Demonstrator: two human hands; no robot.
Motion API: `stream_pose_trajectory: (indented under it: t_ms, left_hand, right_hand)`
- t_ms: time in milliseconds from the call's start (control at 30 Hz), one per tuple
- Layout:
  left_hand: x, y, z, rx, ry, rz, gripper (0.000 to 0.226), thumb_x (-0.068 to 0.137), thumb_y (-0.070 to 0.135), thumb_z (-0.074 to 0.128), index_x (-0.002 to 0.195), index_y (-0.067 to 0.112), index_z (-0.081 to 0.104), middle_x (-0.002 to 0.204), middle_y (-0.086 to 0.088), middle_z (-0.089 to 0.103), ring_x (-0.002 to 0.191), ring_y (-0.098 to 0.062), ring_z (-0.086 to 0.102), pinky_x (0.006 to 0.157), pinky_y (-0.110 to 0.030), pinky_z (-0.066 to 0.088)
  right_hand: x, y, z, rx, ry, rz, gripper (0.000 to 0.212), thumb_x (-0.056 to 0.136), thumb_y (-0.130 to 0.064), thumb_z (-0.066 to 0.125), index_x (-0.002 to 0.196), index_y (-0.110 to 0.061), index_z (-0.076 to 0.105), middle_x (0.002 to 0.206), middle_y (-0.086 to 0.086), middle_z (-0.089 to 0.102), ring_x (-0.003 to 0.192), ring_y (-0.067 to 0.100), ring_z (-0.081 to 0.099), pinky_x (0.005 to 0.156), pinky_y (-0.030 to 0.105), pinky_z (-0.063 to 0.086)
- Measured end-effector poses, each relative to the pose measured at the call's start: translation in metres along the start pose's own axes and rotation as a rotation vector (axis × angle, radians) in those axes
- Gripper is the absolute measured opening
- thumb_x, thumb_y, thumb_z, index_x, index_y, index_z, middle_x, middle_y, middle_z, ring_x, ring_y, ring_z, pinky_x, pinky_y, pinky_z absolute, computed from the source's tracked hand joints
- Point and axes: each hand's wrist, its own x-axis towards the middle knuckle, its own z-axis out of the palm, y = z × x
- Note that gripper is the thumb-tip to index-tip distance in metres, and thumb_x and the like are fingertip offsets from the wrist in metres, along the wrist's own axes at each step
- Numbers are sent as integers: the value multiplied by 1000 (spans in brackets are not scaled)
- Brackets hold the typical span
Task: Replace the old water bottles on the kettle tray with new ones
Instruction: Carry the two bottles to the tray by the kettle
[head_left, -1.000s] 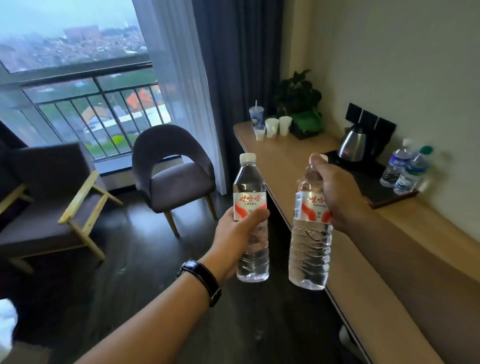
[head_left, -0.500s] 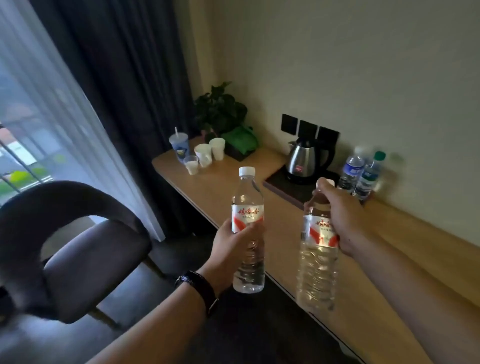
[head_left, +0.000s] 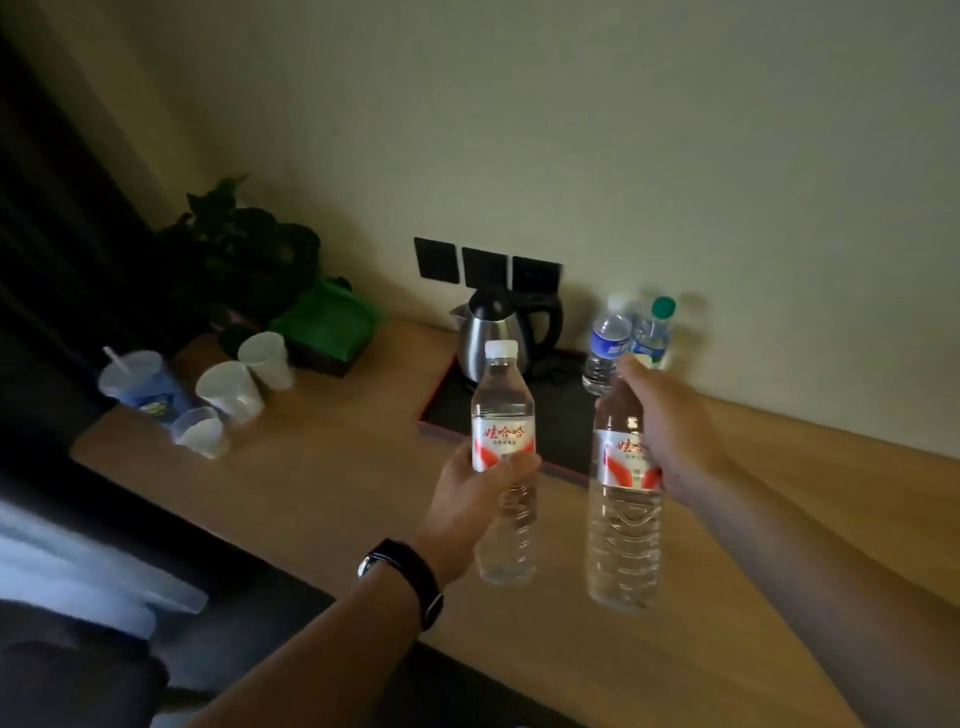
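My left hand (head_left: 470, 506) grips a clear water bottle with a red and white label (head_left: 503, 415) around its middle, upright above the wooden counter. My right hand (head_left: 670, 431) holds a second bottle of the same kind (head_left: 623, 525) by its neck, hanging upright; its cap is hidden by my fingers. Behind them lies a dark kettle tray (head_left: 561, 421) with a steel kettle (head_left: 493, 332). At the tray's right end stand two other bottles: one with a blue label (head_left: 605, 345) and one with a green cap (head_left: 655, 332).
The wooden counter (head_left: 322, 467) runs along the wall. At its left end stand white paper cups (head_left: 231, 387), a blue cup with a straw (head_left: 140, 384), a small plastic cup (head_left: 200, 431), a green box (head_left: 327, 327) and a plant (head_left: 234, 249). Three black wall sockets (head_left: 485, 267) sit above the kettle.
The view has turned right and closed in on the counter; the window and chairs have left the frame. Both hands still hold their bottles, now over the counter in front of the tray.
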Motion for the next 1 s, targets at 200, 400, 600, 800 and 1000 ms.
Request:
stream_pose_trajectory:
  t_ms: [200, 400, 600, 800, 1000]
  left_hand:
    - [77, -3, -1, 57, -93, -82, 63, 56, 38, 88, 114, 22, 67, 98, -8, 77, 91, -28, 74, 82, -47, 60]
    - [148, -22, 5, 246, -300, -160, 57, 67, 21, 90, 116, 29, 63, 97, 7, 78, 88, -10, 74, 71, -28, 60]
    - [186, -53, 16, 383, -457, -188, 71, 63, 23, 94, 121, 39, 57, 118, 11, 69, 104, -6, 65, 84, -31, 56]
    - [191, -77, 19, 484, -472, -67, 73, 56, 41, 97, 117, 50, 59, 115, 20, 71, 104, 4, 66, 88, -27, 58]
    - [182, -83, 18, 553, -454, 32, 63, 61, 49, 91, 110, 63, 54, 113, 38, 63, 107, 17, 57, 70, 1, 46]
  right_hand:
    - [27, 15, 3, -170, 157, -159, 29, 79, -69, 66, 86, -41, 71, 83, -4, 79, 67, 21, 77, 70, 48, 63]
    - [50, 54, 7, -181, 291, -158, 16, 83, -46, 77, 87, -32, 70, 83, -9, 77, 73, 8, 74, 60, 21, 55]
    - [62, 88, 8, -197, 383, -212, 32, 82, -52, 75, 85, -21, 68, 79, 8, 72, 77, 26, 72, 73, 40, 57]
    - [60, 122, 7, -321, 373, -352, 21, 90, -50, 62, 89, -29, 64, 80, -9, 69, 73, 8, 66, 65, 22, 50]
    - [53, 149, -6, -379, 277, -491, 40, 95, -52, 56, 113, -18, 65, 100, 0, 71, 94, 10, 68, 78, 21, 51]
